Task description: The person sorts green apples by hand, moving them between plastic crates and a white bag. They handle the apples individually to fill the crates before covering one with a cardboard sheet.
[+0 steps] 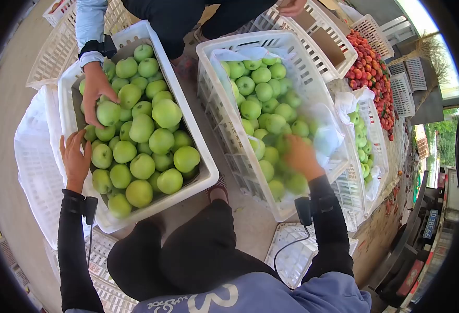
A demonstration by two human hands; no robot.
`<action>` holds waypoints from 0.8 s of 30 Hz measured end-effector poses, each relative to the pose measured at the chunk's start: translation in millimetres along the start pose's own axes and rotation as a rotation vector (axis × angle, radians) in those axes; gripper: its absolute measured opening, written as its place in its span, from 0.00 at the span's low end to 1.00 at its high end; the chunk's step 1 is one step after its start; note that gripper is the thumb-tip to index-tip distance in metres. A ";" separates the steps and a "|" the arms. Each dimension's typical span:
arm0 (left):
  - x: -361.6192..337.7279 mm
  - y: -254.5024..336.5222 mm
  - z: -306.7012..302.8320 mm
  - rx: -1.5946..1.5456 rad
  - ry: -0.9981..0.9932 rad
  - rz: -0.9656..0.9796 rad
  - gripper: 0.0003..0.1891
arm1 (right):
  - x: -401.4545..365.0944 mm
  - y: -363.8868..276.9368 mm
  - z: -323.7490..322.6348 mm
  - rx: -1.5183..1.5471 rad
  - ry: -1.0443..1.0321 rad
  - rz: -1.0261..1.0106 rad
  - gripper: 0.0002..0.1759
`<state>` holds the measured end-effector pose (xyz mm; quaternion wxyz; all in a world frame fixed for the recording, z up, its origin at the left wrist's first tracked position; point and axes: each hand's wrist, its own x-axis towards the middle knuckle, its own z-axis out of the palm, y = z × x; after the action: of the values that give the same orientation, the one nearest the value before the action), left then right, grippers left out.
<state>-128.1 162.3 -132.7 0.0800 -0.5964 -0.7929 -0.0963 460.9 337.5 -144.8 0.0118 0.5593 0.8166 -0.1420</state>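
Observation:
My left hand (74, 160) rests at the left rim of a white plastic crate (207, 177) heaped with green apples (142, 128). Its fingers are spread over the edge beside the fruit and hold nothing. My right hand (301, 158) reaches down into a second white crate (224, 125), lined with pale plastic and full of green apples (263, 92). Motion smears that hand, and its fingertips are hidden among the blurred apples. Another person's hand (97, 94), in a light blue sleeve, grips a green apple (108, 113) over the left crate.
The other person's dark-clothed legs (167, 23) are at the far side, between the crates. A third crate of green apples (364, 146) stands to the right, with a pile of red fruit (367, 73) beyond it. An upturned white crate (292, 248) lies near my right knee.

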 end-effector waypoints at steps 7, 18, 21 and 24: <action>2.3 8.7 -5.8 -0.022 -0.007 -0.014 0.19 | 39.3 28.7 20.9 -0.208 -0.269 -0.005 0.44; -1.5 6.9 -11.2 -0.119 -0.070 -0.044 0.17 | 17.4 -6.6 -37.5 0.817 0.061 0.392 0.37; 4.9 4.5 -9.7 -0.213 -0.022 0.012 0.18 | 13.1 -86.2 -75.7 1.223 0.154 0.073 0.37; 26.8 4.3 9.9 -0.265 0.073 0.225 0.21 | 31.5 -187.5 -83.0 1.167 -0.003 -0.133 0.41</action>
<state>-131.4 190.9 -135.6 0.0399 -0.6829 -0.6979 -0.2119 288.8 323.9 -29.7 -0.3058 0.4206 0.6367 -0.5694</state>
